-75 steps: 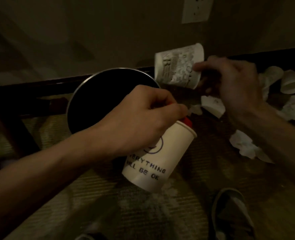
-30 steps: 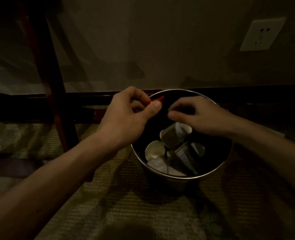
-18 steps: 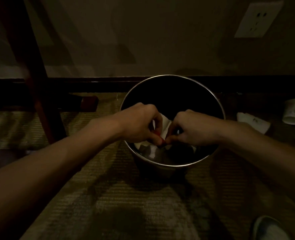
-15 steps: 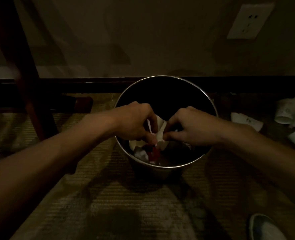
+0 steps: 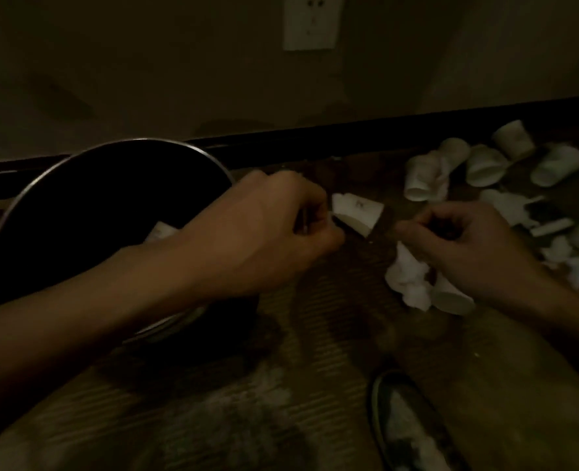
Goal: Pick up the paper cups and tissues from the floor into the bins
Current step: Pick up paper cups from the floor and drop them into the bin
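Both bare forearms reach forward. Left hand (image 5: 274,232) is back-up, fingers curled in a loose fist, thumb by index. Right hand (image 5: 465,243) is apart from it, fingers also curled inward.

Matt paper and soft tissue beside polished metal.
The bin (image 5: 179,146) has a glossy metal rim; the paper cups (image 5: 485,166) look matt and smooth, the tissues (image 5: 407,277) soft and crumpled, the floor (image 5: 315,317) a rough ribbed weave.

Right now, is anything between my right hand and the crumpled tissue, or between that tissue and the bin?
Nothing visible separates the right hand from the crumpled tissue just below it. Toward the bin, only the left hand crosses the path.
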### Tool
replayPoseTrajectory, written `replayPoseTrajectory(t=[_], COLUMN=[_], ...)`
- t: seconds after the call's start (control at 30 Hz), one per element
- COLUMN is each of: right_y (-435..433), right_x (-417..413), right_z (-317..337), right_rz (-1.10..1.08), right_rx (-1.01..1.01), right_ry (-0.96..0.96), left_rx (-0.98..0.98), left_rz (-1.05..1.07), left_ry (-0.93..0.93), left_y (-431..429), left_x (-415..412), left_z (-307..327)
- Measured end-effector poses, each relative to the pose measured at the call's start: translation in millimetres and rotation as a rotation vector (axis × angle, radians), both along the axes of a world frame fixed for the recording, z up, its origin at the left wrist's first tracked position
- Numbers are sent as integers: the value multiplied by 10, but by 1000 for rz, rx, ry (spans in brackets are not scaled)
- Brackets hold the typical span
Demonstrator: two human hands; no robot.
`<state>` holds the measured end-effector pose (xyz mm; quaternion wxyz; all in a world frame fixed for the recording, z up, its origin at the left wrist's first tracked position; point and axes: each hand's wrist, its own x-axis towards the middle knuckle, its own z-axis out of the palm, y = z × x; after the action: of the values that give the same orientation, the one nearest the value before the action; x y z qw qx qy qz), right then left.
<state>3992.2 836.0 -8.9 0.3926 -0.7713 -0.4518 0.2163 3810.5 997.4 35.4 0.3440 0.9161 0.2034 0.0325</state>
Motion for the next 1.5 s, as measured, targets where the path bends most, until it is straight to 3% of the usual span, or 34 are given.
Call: replayPoseTrajectory(t=[0.17,0.33,0.5,0.8,0.9,1.1,1.27,1.4,1.5], right_y=[-493,-847,-1102,-1236,-1231,-1233,-1252,-1224,-1150], right_x=[620,1083,1335,1497,1521,1551,1394,1295,1220], right_z=[-632,-1111,-1372,-1560,-1563,-1545,-1665,-1714,-1723], right_rz=[-319,-404,-370,-277,-306,-349,-464,-391,-367], right_rx=[-129,-311,-466,-539,-498,-520,-517,-552,-557], right_ry=[53,-16,-57,214,292,321,386,360,334], left_rx=[-137,-182,-151,69,269,154,318,4,-66], left_rz=[-45,-44,-51,-288,-285,-233,-191,-18,39], left_ry=[151,291,297,478,395,374,328,135,66], left_y=[-431,-745,-995,-1300,-1387,-1450,-1590,-1583,-1442], left_x=[673,1313,1860,2125,2109,2090,1836,1711,1602], left_z=[-455,-1012,-1622,-2389,-2467,-2469,-2478,-2371,-2310])
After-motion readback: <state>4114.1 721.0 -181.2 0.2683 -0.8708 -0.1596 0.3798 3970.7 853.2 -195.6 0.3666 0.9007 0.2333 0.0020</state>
